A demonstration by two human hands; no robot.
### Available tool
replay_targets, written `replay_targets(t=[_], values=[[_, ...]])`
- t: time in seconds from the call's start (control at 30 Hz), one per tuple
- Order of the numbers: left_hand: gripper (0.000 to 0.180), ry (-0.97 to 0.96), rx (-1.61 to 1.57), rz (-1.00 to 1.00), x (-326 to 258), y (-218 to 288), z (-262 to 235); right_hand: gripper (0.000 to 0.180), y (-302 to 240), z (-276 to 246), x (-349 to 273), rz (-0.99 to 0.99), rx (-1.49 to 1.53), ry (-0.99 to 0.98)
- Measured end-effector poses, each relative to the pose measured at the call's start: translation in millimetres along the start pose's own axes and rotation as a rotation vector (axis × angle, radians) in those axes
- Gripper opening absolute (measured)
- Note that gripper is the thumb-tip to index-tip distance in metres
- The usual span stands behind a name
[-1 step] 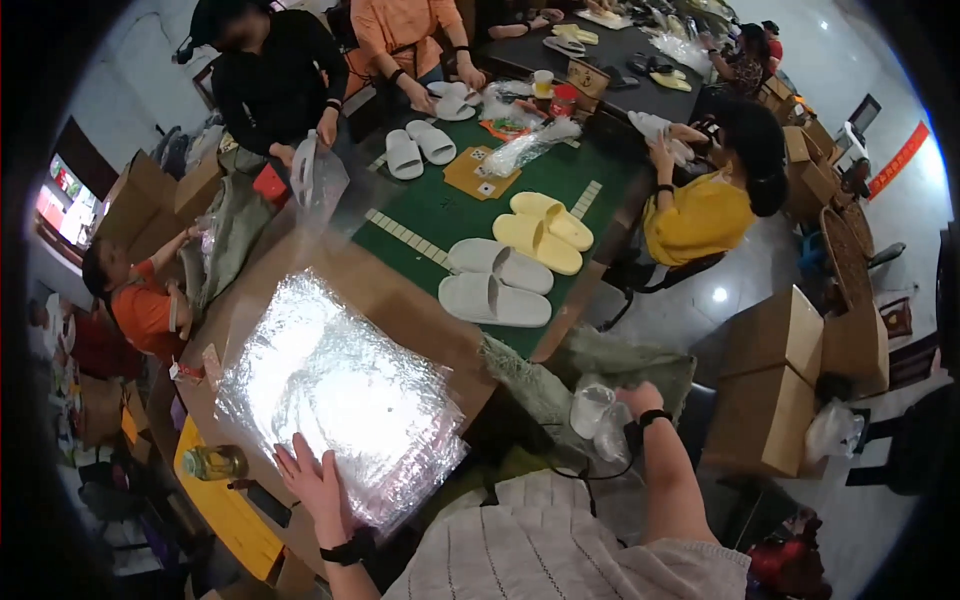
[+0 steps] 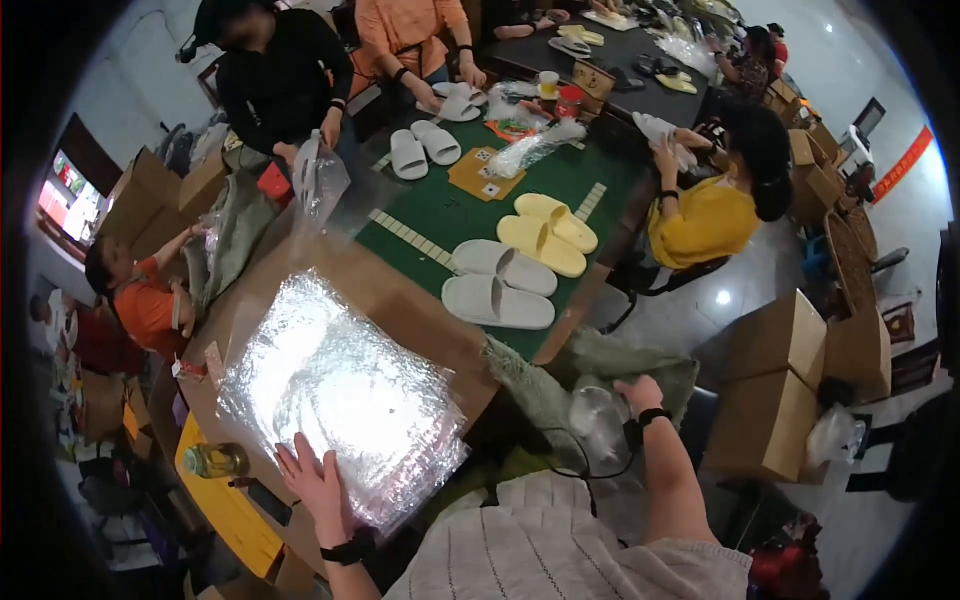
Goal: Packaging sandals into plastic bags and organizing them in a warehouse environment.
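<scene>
My left hand (image 2: pixel 315 485) lies flat, fingers spread, on the lower edge of a stack of shiny clear plastic bags (image 2: pixel 345 385). Over an opened green woven sack (image 2: pixel 530 385) at the right, my right hand (image 2: pixel 640 395) has its fingers closed at the edge of a clear plastic bag (image 2: pixel 598 418). Something pale seems to be inside that bag, but its shape is blurred. Beyond the stack, a pair of grey slippers (image 2: pixel 500 300) and a pair of yellow slippers (image 2: pixel 545 238) sit on the green table top (image 2: pixel 410 220).
White slippers (image 2: pixel 422 148) lie farther back, near co-workers handling slippers and bags. A glass jar (image 2: pixel 215 460) and a dark phone (image 2: pixel 268 502) rest at the left on a yellow board (image 2: pixel 240 525). Cardboard boxes (image 2: pixel 770 390) stand on the floor at the right.
The bag at my right hand has changed shape, and the pale form in it shows less distinctly. My left hand stays on the stack. The whole view has shifted very slightly.
</scene>
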State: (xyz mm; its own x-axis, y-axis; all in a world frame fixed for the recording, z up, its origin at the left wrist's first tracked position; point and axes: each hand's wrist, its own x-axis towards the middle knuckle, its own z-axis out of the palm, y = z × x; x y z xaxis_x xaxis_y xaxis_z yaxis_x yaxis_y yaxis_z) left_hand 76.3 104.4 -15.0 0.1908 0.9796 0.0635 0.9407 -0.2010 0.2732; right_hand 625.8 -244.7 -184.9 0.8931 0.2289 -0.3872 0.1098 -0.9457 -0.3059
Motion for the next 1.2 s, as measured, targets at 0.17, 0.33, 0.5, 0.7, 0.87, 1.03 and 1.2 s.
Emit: replay_targets(t=[0.17,0.33,0.5,0.7,0.87,1.03,1.2], values=[[0.068,0.009,-0.08,0.016,1,8,-6,0.03,-125,-2,42,-0.396,0.178,0.113],[0.067,-0.001,-0.088,-0.049,-1,21,-28,0.034,-248,30,92,-0.79,0.194,0.027],[0.069,-0.049,-0.096,-0.07,5,41,-37,0.06,-321,79,146,-0.947,0.17,-0.077],[0.058,0.073,-0.001,0.038,-6,68,-53,0.024,-347,107,126,-0.965,-0.119,0.055],[0.059,-0.101,-0.111,0.309,-17,72,-64,0.022,-330,76,99,-1.031,0.166,0.028],[0.061,-0.136,-0.156,0.318,-33,28,-52,0.008,-327,10,30,-0.968,0.682,-0.068],[0.056,-0.069,-0.177,0.395,-21,32,-51,0.028,-348,-73,-91,-1.185,0.716,-0.029]])
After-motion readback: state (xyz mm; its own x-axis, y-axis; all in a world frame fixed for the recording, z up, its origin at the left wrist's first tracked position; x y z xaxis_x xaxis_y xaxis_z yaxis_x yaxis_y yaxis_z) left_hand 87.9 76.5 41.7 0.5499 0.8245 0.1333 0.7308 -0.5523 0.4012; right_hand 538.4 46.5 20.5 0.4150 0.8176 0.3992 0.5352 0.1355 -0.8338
